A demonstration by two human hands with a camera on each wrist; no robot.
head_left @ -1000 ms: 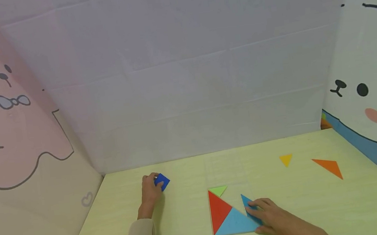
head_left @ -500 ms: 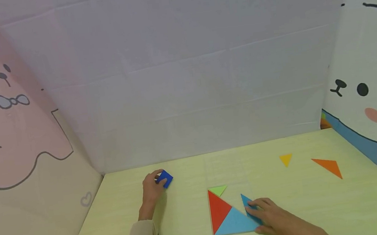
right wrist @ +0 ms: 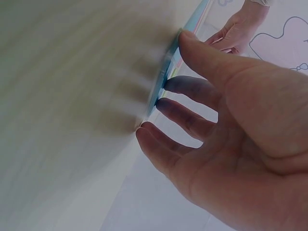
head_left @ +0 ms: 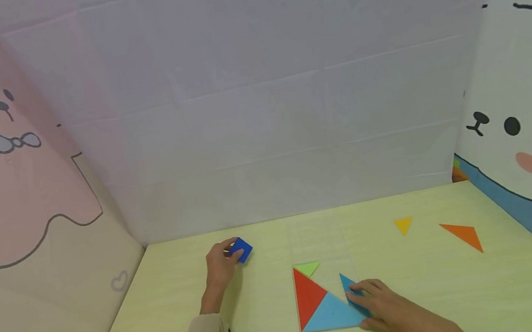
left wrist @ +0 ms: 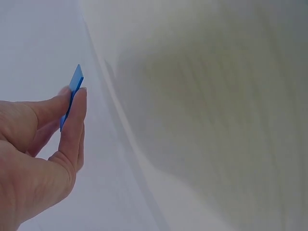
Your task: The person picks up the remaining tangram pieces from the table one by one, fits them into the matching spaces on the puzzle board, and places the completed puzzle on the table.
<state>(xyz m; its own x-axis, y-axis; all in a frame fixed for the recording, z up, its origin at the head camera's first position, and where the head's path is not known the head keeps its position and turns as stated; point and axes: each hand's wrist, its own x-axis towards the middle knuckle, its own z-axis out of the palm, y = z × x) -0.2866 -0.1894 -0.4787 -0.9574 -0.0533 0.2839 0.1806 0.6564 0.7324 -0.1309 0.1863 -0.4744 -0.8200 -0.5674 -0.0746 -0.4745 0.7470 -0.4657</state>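
In the head view, my left hand point(head_left: 220, 264) pinches a dark blue square tangram piece point(head_left: 242, 250) between thumb and fingers, at the back left of the table. The left wrist view shows this blue square point(left wrist: 73, 90) nearly edge-on, clear of the surface. The fingertips of my right hand point(head_left: 382, 306) rest on a blue tangram piece point(head_left: 351, 288), whose right part they hide. That piece lies against a light blue triangle point(head_left: 333, 314), which joins a red triangle point(head_left: 309, 298). A small green triangle point(head_left: 309, 268) touches the red one's upper edge.
At the back right of the table point(head_left: 261, 292) lie a small yellow triangle point(head_left: 403, 226) and an orange triangle point(head_left: 465, 235). A white cloth wall point(head_left: 267, 133) stands behind, with cartoon-printed walls on both sides. Faint outlines mark the tabletop behind the green triangle.
My left hand has moved to the right with the dark blue square in its fingers. The right hand and the other pieces have stayed in place.
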